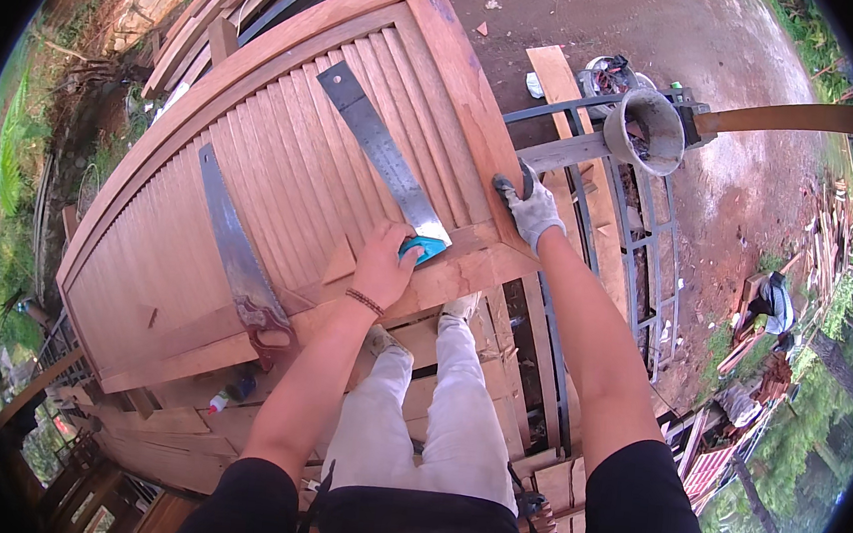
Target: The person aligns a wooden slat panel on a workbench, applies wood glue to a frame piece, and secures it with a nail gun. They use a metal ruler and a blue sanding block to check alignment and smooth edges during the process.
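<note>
A large louvered wooden door lies across the bench in front of me. My left hand is bare, with a brown bracelet at the wrist. It grips the teal handle of a try square, whose metal blade lies slanting over the slats. My right hand, in a white work glove with dark fingertips, holds the door's right edge near the corner; some of its fingers are hard to make out. To the left, a handsaw rests on the slats, its wooden handle over the near rail.
A bucket stands beyond the door's right side, near a metal frame and loose boards. Stacked timber lies at the far left. A small bottle sits below the door's near edge. More wood scraps lie at the right.
</note>
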{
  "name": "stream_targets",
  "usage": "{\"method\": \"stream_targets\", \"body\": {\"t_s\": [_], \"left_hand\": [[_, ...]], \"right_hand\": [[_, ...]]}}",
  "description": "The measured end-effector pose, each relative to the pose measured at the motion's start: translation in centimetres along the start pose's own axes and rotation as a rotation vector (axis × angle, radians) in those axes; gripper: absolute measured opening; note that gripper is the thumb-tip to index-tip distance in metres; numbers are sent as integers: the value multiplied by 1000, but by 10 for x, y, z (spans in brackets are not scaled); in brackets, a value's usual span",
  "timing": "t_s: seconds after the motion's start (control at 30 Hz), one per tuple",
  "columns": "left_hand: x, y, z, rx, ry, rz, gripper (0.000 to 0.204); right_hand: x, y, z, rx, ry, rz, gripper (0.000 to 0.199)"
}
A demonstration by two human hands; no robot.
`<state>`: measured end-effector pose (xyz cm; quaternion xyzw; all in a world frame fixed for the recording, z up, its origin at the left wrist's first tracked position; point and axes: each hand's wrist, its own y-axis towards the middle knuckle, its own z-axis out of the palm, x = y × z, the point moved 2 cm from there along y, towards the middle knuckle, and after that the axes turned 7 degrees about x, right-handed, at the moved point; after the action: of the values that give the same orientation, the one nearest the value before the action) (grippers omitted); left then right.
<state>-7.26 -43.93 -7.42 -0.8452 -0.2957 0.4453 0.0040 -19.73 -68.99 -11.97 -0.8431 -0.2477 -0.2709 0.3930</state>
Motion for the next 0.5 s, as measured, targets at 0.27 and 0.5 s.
{"method": "stream_targets", "body": {"t_s": [0.27,0.5], "left_hand": [[-26,37,44,45,-125,31,18],[-34,41,54,-50,-31,23,20]], "right_hand": [[-3,5,4,-8,-35,-57,73],[-11,8,1,48,60,-60,73]]}}
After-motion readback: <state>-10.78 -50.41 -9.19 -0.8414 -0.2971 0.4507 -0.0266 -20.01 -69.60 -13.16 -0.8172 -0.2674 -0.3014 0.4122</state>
